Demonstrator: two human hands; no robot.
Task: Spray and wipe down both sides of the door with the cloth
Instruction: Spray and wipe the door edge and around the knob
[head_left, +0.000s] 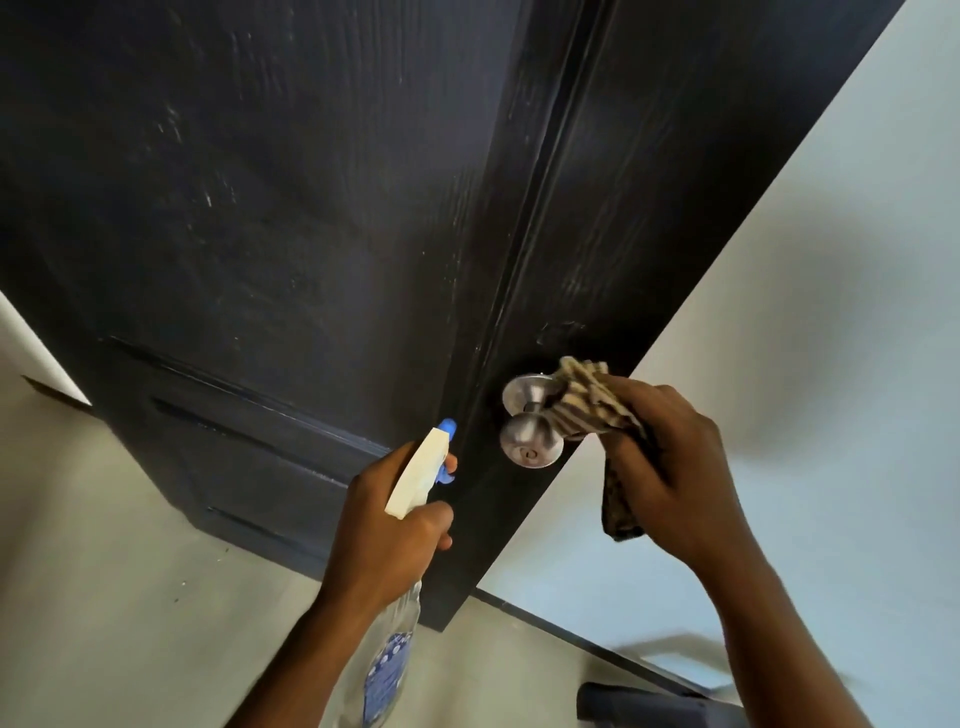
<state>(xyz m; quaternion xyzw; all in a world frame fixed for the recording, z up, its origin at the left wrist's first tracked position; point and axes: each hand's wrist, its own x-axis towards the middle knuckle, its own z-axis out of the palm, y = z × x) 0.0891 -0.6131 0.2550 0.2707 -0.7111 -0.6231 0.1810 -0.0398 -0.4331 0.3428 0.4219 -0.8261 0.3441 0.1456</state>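
Left hand (387, 530) gripped spray bottle (397, 639) by its neck, nozzle toward dark door (291, 208). Right hand (670, 467) clutched striped cloth (587, 402) — pressed against the knob (530, 434).

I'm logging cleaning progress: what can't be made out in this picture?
Head view only.
Far side of the door: hidden by the door itself.
spray bottle label: blurred, base cut off by the bottom edge, neck covered by the left hand.
cloth: middle hidden in the right hand.
dark object, bottom edge: cut off, blurred.
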